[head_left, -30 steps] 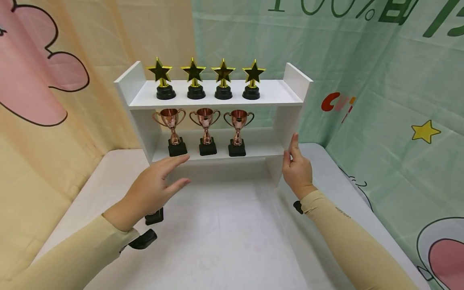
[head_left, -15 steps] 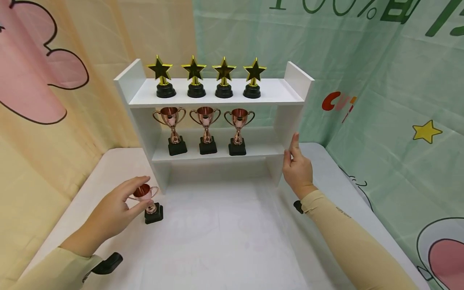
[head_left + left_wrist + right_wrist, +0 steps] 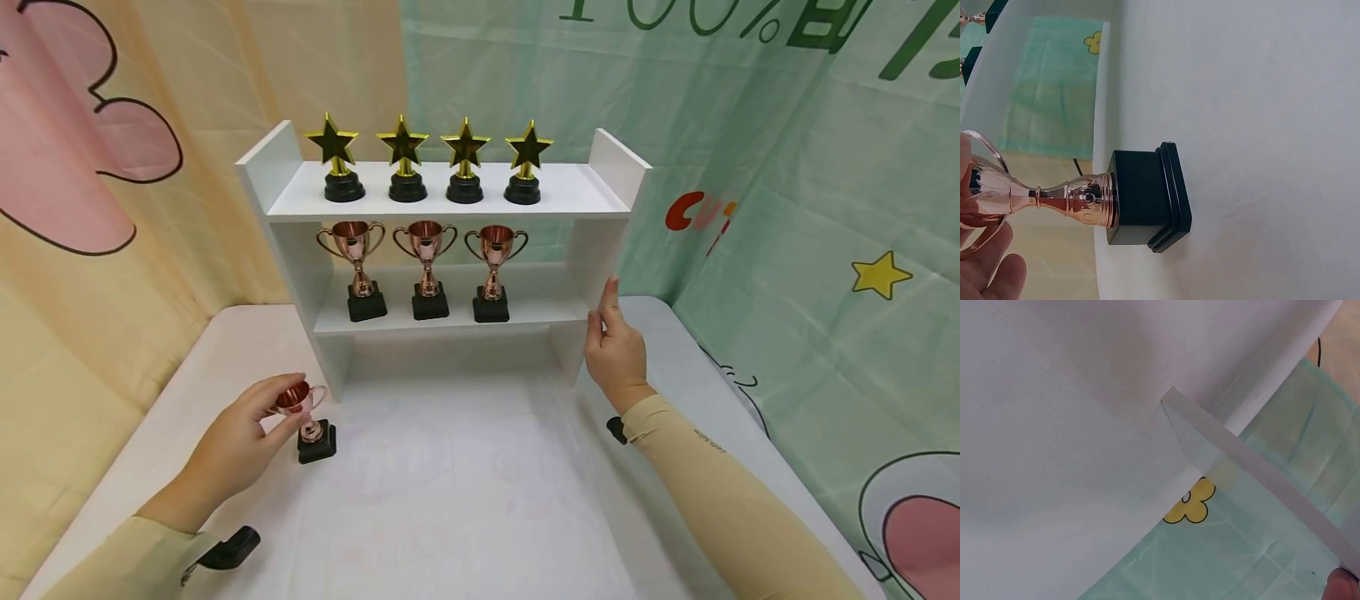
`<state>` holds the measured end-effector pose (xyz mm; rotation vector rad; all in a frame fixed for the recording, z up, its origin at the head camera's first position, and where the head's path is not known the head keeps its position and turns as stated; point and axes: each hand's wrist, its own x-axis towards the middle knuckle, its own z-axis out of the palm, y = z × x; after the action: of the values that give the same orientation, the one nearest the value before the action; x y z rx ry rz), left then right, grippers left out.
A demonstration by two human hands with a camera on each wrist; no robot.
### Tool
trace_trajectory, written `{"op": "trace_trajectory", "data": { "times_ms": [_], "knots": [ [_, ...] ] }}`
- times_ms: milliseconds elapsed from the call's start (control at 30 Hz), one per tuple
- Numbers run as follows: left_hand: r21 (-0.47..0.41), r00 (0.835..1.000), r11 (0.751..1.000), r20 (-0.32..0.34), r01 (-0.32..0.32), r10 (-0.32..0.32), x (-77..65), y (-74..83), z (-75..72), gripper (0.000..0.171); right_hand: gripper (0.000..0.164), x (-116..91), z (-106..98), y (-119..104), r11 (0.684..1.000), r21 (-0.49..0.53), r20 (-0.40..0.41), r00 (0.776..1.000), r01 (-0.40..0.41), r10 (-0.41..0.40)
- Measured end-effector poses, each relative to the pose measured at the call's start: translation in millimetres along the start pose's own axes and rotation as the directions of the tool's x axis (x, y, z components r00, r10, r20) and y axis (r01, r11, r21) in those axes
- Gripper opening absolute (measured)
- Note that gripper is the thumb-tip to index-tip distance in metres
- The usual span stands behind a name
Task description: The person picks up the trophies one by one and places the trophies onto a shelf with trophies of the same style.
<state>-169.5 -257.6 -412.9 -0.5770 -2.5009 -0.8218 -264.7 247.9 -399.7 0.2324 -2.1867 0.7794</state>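
My left hand [image 3: 236,446] holds a rose-gold trophy cup [image 3: 317,443] by its two-handled bowl, thumb on one side and fingers on the other. The cup stands upright, its black square base close over the white tabletop, left of the white shelf [image 3: 450,206]. In the left wrist view the trophy's stem and base [image 3: 1144,194] show fully, while fingers [image 3: 1007,275] cover part of the bowl. My right hand [image 3: 617,354] touches the shelf's right side panel [image 3: 1272,487], index finger extended up along it and thumb at the front edge.
Three matching trophy cups [image 3: 427,271] stand in a row on the middle shelf board. Several gold star trophies [image 3: 465,162] line the top board. Printed fabric [image 3: 750,167] hangs behind and at both sides of the white table [image 3: 465,500].
My left hand has come down and left from before the middle shelf board to the trophy cup on the table and grips its bowl. The right hand has stayed at the panel.
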Motion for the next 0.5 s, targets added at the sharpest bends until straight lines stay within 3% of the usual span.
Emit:
{"op": "trace_trajectory", "data": {
  "times_ms": [267,500],
  "knots": [
    [-0.088,0.998,0.994,-0.007,0.060,-0.061,-0.5,-0.2,3.9,0.046,0.070,-3.5,0.6,0.9,1.000,0.020,0.016,1.000,-0.016,0.015],
    [-0.071,0.994,0.991,0.009,0.114,-0.113,-0.1,-1.2,3.2,0.046,0.073,-4.1,2.2,2.7,1.000,0.025,0.014,1.000,-0.008,0.007]
  ]
}}
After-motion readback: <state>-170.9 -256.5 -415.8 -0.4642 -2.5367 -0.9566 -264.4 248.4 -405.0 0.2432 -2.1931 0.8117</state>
